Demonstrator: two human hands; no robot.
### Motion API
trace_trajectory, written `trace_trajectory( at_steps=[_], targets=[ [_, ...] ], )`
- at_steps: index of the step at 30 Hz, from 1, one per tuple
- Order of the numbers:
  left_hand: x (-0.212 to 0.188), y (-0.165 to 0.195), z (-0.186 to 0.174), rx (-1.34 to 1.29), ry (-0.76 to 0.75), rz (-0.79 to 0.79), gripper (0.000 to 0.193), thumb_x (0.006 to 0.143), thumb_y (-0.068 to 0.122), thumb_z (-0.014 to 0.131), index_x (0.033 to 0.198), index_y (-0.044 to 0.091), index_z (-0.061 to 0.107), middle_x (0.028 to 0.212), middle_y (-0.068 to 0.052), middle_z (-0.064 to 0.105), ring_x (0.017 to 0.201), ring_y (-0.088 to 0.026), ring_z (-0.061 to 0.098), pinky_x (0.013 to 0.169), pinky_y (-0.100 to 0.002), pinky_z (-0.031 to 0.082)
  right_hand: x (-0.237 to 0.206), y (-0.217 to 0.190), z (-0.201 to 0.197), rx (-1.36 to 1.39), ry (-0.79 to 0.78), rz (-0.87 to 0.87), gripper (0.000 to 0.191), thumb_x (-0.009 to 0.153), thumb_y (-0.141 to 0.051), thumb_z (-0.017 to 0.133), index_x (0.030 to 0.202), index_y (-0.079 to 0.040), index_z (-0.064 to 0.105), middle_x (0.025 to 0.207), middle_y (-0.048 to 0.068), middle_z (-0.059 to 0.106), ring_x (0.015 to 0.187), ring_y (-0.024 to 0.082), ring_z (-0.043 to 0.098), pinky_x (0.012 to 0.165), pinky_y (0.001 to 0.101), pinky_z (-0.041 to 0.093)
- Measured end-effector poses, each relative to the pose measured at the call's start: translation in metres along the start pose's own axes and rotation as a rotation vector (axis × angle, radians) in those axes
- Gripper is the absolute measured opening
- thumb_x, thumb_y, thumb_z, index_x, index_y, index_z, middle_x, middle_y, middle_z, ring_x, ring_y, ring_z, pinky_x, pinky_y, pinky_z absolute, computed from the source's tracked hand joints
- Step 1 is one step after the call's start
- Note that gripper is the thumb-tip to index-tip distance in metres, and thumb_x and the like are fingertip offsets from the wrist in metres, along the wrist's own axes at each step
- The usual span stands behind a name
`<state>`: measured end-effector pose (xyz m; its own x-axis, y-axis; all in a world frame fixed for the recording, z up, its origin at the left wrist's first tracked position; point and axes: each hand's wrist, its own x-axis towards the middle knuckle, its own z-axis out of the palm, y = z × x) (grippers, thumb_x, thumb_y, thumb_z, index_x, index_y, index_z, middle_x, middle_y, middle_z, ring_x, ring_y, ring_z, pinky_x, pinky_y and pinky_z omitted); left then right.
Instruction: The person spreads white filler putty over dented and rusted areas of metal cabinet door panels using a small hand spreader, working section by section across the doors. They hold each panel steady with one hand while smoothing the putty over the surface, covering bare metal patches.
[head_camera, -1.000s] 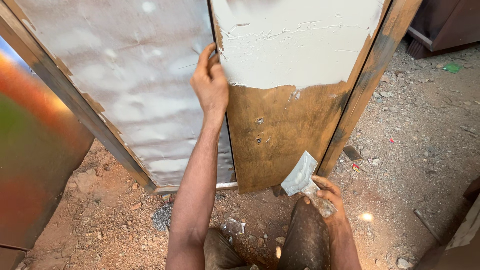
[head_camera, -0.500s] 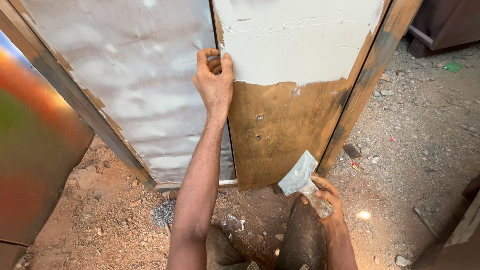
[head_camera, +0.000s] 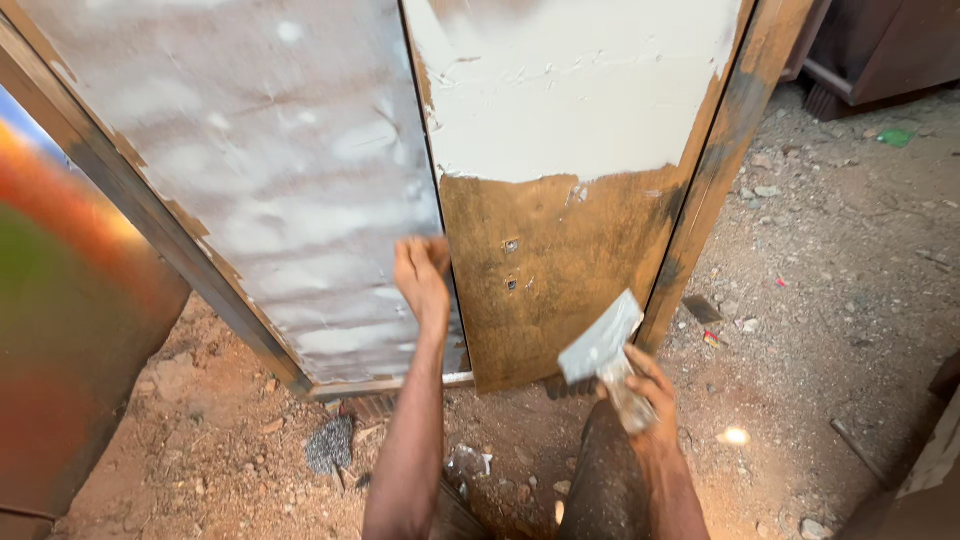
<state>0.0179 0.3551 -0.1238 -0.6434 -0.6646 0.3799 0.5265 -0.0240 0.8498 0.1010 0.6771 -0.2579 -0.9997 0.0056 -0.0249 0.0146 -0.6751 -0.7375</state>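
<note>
Left hand (head_camera: 422, 275): fingers curled closed around the inner vertical edge of the brown metal door panel (head_camera: 560, 290), at the seam beside the grey-white sanded panel (head_camera: 260, 190). The arm reaches up from the lower frame.

Right hand (head_camera: 640, 395): closed around the putty-crusted handle of a flat, wide-bladed metal putty knife (head_camera: 600, 340). The blade is grey, smeared with dried filler, tilted upward to the left, and lies near the lower right corner of the brown panel; contact with the panel cannot be confirmed.

Brown panel: the upper part carries a thick coat of off-white filler (head_camera: 570, 90), ridged and uneven, with a ragged lower boundary. The lower part is bare, rust-brown and mottled, with two small bolt heads near its left side.

Grey-white panel: matt, streaked in cloudy horizontal bands with paler spots; a worn brown frame strip runs along its left and bottom edges.

A rust-brown upright frame member (head_camera: 720, 160) stands just right of the coated panel, darkened midway down.

Ground (head_camera: 840, 280): reddish sandy earth, coarse, littered with small stones and scraps. The blurred red-orange surface at far left cannot be identified.
</note>
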Motion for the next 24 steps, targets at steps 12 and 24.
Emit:
trace_trajectory(
  at_steps=[12,24],
  targets=[
    [-0.045,-0.03,0.005,0.185,-0.126,0.067,0.053,0.092,0.009,0.065,0.141,0.005,0.045,0.121,-0.015,0.066,0.11,-0.02,0.064,0.098,-0.033,0.049,0.073,0.0,0.139,-1.197,-0.023,-1.04,0.065,0.074,-0.006,0.076,0.138,0.0,0.064,0.146,0.016,0.06,0.133,0.039,0.051,0.109,0.0423,0.048],
    [-0.028,-0.04,-0.002,0.298,-0.274,-0.061,0.056,0.092,0.011,0.073,0.143,0.002,0.053,0.124,-0.014,0.071,0.11,-0.019,0.068,0.097,-0.032,0.053,0.13,-0.228,0.199,-0.387,0.269,-0.732,0.025,0.086,-0.008,0.066,0.105,0.002,0.076,0.086,0.001,0.072,0.068,0.008,0.066,0.048,0.0274,0.059]
  ],
)
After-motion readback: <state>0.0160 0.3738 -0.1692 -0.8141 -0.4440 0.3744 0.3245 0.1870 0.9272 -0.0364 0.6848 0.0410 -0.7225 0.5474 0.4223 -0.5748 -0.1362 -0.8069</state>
